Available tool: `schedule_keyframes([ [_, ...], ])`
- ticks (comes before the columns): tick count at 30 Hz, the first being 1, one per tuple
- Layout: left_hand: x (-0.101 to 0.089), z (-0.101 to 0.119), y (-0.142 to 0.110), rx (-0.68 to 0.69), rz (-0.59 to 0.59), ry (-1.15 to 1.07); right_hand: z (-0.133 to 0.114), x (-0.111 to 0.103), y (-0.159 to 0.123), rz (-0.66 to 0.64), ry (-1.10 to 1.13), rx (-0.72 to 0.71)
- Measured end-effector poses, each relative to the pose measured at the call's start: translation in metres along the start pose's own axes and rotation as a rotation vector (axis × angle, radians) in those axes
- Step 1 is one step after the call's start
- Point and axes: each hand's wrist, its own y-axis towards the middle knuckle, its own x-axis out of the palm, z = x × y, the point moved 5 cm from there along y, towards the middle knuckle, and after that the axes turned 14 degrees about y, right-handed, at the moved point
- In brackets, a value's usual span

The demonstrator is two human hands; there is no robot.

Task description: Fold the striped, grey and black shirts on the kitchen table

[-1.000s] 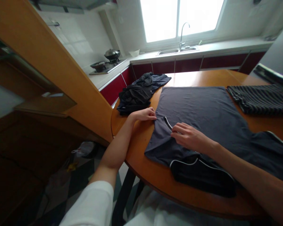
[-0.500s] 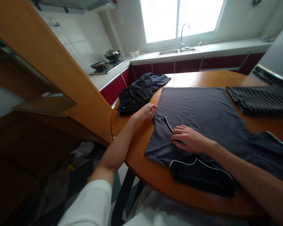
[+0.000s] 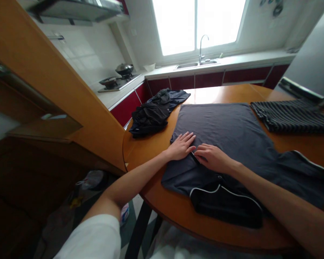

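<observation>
A dark grey polo shirt [image 3: 218, 122] lies spread on the wooden table, its black, white-edged collar [image 3: 226, 207] towards me. One sleeve is folded inward on the left side. My left hand [image 3: 180, 146] rests flat on that side of the shirt, fingers stretched out and thumb apart. Just to its right, my right hand [image 3: 214, 157] has its fingers curled together at the sleeve's black and white trim [image 3: 193, 157], seemingly gripping the cloth; its fingertips are partly hidden. The other sleeve [image 3: 302, 163] extends to the right.
A heap of dark clothes [image 3: 151, 115] sits at the table's left edge. Striped dark cloth [image 3: 294, 115] lies folded at the right. The round table's edge [image 3: 162, 212] curves close to my body. Beyond are a stove with pans [image 3: 124, 69] and a sink [image 3: 187, 65].
My left hand has moved from the shirt's left edge onto the cloth, going from closed fingers to spread ones. My right hand stays by the sleeve trim. The view has shifted slightly.
</observation>
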Motion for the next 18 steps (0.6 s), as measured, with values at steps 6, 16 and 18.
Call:
schedule_keyframes([
  [6,-0.036,-0.070,0.000,-0.258,0.289,-0.176,0.000,-0.002,-0.001,-0.020,0.021,0.014],
  [16,-0.036,-0.117,-0.030,-0.003,-0.228,-0.259,0.003,-0.001,0.000,-0.012,0.053,0.036],
  [18,-0.038,-0.118,-0.033,0.008,-0.228,-0.265,0.003,-0.001,0.000,-0.016,0.059,0.039],
])
